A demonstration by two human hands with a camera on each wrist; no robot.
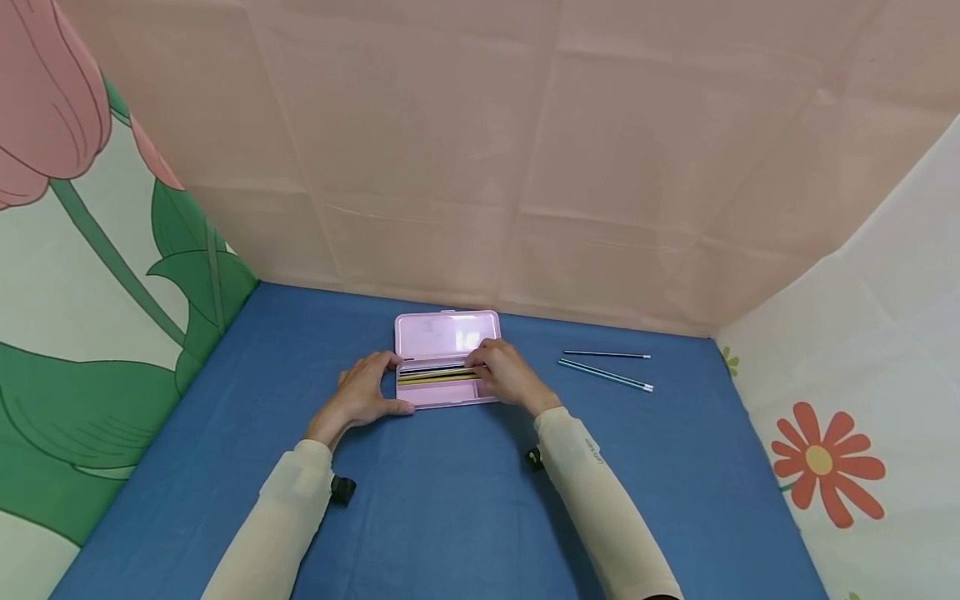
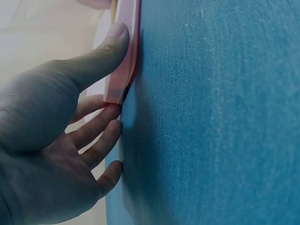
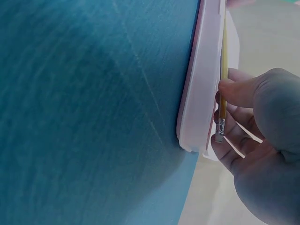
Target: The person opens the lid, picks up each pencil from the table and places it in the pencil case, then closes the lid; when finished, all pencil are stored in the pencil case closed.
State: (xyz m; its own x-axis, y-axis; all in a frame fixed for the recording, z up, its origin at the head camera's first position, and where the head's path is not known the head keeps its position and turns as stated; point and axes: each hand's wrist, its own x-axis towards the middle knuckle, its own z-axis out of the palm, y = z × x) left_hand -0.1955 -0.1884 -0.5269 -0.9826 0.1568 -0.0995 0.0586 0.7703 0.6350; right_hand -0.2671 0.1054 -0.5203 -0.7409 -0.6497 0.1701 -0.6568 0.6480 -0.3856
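An open pink pencil case [image 1: 423,336] lies on the blue cloth, its lid tipped back toward the far wall. My left hand [image 1: 362,392] holds the case by its left end, thumb at the front side and fingers around the end. With thumb and fingers, my right hand [image 1: 504,373] pinches a yellow pencil [image 3: 224,61] near its eraser end, over the right part of the case. Other pencils [image 1: 420,371] lie lengthwise inside the case, their right ends hidden behind the right hand.
To the right of the case, a dark pencil [image 1: 606,354] and two teal pencils [image 1: 606,375] lie on the blue cloth [image 1: 450,500]. A beige sheet [image 1: 465,167] rises behind, with flower-printed sheets at both sides.
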